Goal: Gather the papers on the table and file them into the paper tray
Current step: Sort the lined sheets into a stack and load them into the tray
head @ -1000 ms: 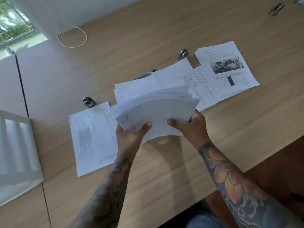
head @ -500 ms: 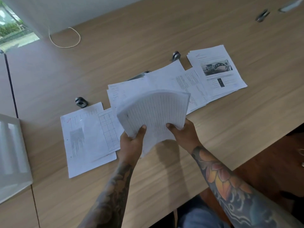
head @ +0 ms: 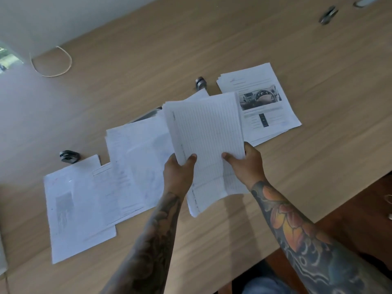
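Head view, both hands (head: pixel 212 168) gripping lined paper stack (head: pixel 205 132), now squared and upright, earlier fanned out flat

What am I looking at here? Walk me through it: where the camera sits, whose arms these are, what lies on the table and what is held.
There is no machine here. A person wears one wide-angle camera on the head, looking forward and down, so the two tattooed forearms coming in from the bottom are the person's own.

The left hand and right hand both have a grip on a stack of lined sheets, lifted off the wooden table and tilted up.

Still lying on the table: a pile of printed pages with a car-interior photo on the right, overlapping loose sheets in the middle, and another sheet at the left. Three small dark metal objects, possibly binder clips and, lie near them, and a rubber band lies far left.

No paper tray can be made out.
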